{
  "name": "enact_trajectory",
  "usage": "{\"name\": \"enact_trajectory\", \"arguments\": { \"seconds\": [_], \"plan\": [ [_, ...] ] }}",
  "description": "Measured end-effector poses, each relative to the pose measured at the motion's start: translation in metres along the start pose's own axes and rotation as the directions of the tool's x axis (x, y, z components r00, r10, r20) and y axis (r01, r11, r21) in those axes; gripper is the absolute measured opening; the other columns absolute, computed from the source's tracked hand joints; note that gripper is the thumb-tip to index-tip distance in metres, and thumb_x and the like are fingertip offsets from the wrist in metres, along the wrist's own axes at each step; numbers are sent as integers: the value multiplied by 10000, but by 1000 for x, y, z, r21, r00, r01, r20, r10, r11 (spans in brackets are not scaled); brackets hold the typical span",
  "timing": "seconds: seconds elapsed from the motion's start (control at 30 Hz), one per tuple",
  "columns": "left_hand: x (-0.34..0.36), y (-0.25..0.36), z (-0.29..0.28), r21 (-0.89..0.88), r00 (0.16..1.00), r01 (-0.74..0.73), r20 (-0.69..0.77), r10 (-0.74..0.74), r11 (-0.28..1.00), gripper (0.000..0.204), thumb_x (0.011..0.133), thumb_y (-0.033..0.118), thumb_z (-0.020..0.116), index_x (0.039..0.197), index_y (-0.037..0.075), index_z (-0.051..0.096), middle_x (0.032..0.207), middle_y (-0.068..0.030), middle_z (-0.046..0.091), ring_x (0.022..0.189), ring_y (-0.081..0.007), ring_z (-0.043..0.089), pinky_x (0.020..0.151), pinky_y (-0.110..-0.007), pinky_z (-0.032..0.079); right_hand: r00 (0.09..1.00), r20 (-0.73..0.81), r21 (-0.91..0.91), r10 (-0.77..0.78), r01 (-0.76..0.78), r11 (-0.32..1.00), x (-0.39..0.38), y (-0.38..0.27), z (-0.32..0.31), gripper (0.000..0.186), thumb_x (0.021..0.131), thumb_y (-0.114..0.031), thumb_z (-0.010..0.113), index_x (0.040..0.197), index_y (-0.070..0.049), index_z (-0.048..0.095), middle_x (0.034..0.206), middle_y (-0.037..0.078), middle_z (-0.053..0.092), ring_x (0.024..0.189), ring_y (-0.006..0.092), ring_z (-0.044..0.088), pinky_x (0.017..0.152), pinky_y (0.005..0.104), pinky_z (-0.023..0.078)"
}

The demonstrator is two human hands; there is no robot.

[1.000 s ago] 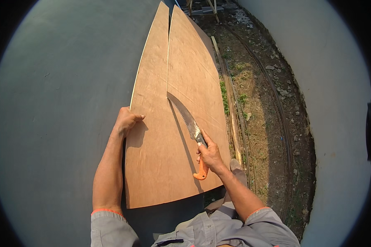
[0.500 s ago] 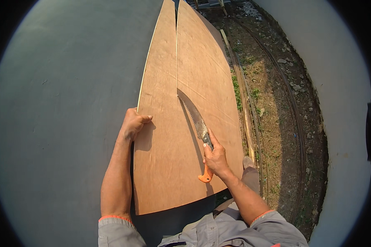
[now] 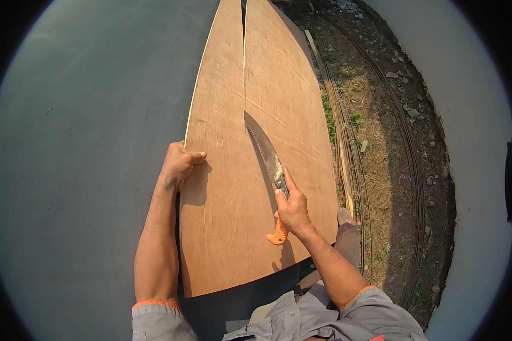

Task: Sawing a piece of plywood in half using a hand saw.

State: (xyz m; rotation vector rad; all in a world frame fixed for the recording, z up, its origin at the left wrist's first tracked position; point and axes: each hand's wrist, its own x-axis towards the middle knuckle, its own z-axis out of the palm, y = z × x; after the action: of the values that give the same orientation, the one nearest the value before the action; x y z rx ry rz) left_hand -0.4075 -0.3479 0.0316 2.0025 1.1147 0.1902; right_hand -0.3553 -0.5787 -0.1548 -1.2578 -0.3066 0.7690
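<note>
A large plywood sheet (image 3: 222,227) stretches away from my body, split by a long straight cut from its far end to about the middle. My right hand (image 3: 293,210) is wrapped round the orange and black handle of a curved pruning saw (image 3: 263,146). The saw's toothed blade points away from me, its tip set in the near end of the cut. My left hand (image 3: 182,163) grips the sheet's left edge, thumb on top and the other fingers hidden beneath. Shadows of the saw and hand fall on the wood.
A smooth grey wall (image 3: 85,170) rises along the left. On the right, long thin rods and wooden strips (image 3: 342,153) lie on a dirt strip (image 3: 378,193) with grass and stones. Beyond it is a pale wall (image 3: 478,170). My shoe (image 3: 345,216) shows beside the sheet.
The saw and my right hand have shifted slightly nearer the far end and left in view. My left hand still holds the edge, a little farther up in the picture.
</note>
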Motion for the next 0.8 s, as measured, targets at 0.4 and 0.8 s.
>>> {"name": "enact_trajectory", "arguments": {
  "seconds": [0.4,0.8],
  "plan": [
    [-2,3,-1,28,1000,-6,-28,7,1000,250,872,-14,697,1095,-120,663,926,-175,726,736,-230,718,671,-380,594,982,-15,-73,-187,185,980,3,23,10,699,975,-40,486,1626,-16,233,769,80,609,536,138,595,488,319,523],
    [0,4,-4,51,1000,16,-10,-16,999,249,871,11,715,1081,-115,666,937,-202,732,760,-259,728,685,-397,600,983,3,-64,-183,183,981,-13,20,6,714,964,-26,487,1626,-10,220,809,82,643,553,132,598,478,324,522]
  ]
}}
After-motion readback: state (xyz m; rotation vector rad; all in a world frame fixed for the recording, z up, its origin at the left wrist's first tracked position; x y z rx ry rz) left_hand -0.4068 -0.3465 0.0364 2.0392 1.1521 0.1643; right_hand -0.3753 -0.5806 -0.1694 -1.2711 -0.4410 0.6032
